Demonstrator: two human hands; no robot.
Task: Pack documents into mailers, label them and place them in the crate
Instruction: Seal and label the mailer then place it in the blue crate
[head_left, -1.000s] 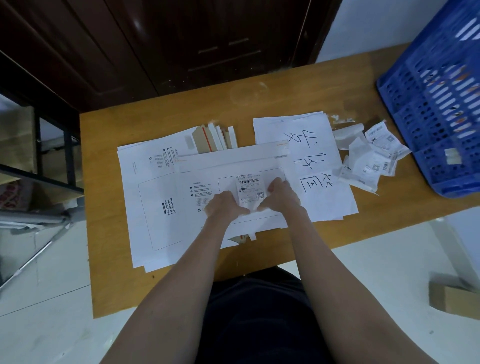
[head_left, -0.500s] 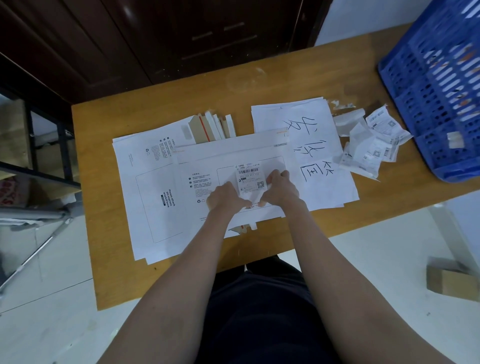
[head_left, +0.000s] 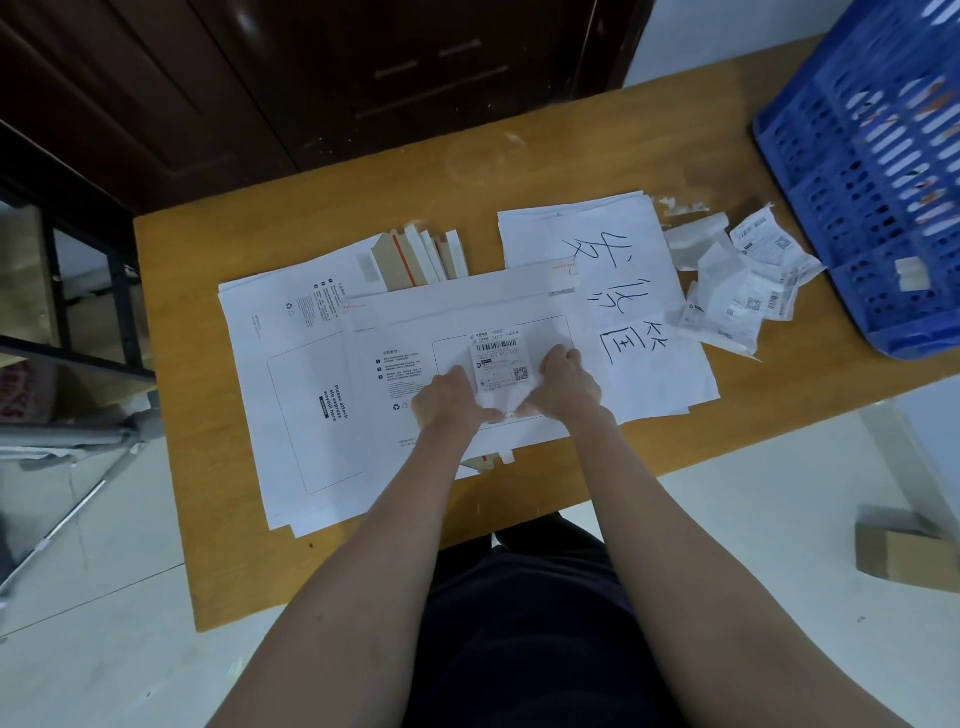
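Note:
A white mailer (head_left: 457, 322) lies flat in the middle of the wooden table (head_left: 332, 208), on top of a stack of other white mailers (head_left: 291, 415). A small shipping label (head_left: 497, 358) with a barcode and QR code sits in the mailer's printed box. My left hand (head_left: 449, 400) holds the label's left side with bent fingers, thumb at its lower edge. My right hand (head_left: 566, 382) holds the right side the same way. A blue plastic crate (head_left: 883, 171) stands at the table's right end.
Sheets with large handwritten characters (head_left: 623, 291) lie right of the mailer. Crumpled label backings (head_left: 743, 280) are heaped beside the crate. Cardboard-backed envelopes (head_left: 415, 254) fan out behind the mailers. A dark cabinet stands behind the table, and a cardboard box (head_left: 904, 551) sits on the floor at right.
Both hands have stayed at the label on the mailer, with only small shifts of the fingers along its edges. The view has tilted slightly.

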